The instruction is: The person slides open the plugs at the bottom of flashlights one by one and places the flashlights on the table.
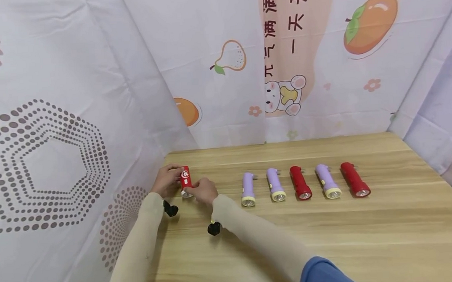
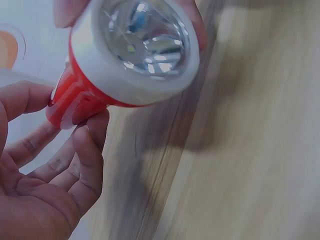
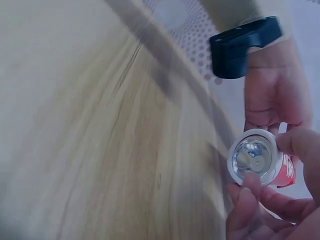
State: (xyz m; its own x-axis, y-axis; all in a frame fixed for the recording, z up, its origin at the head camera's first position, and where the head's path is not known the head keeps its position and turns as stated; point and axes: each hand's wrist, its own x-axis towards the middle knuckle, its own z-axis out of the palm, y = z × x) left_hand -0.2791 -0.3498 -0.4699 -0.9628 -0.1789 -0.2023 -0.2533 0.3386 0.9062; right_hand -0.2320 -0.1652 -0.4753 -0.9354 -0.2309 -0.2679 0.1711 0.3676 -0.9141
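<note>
Both hands hold a red flashlight (image 1: 186,179) with a white head, low over the left end of the table. The fingers and thumb of my left hand (image 1: 167,179) pinch its tail end, plain in the left wrist view, where the red body (image 2: 80,97) slopes away behind the white-rimmed lens (image 2: 150,42). My right hand (image 1: 206,191) grips the head end; in the right wrist view its thumb and fingers (image 3: 246,202) lie around the white rim. The lens points toward the person. A white mark shows on the body's upper side.
Right of the hands several flashlights lie in a row, lenses toward the person: purple (image 1: 247,185), purple (image 1: 275,181), red (image 1: 299,181), purple (image 1: 327,179) and red (image 1: 354,177). Printed curtains (image 1: 216,99) stand along the back and left edges of the wooden table (image 1: 328,237).
</note>
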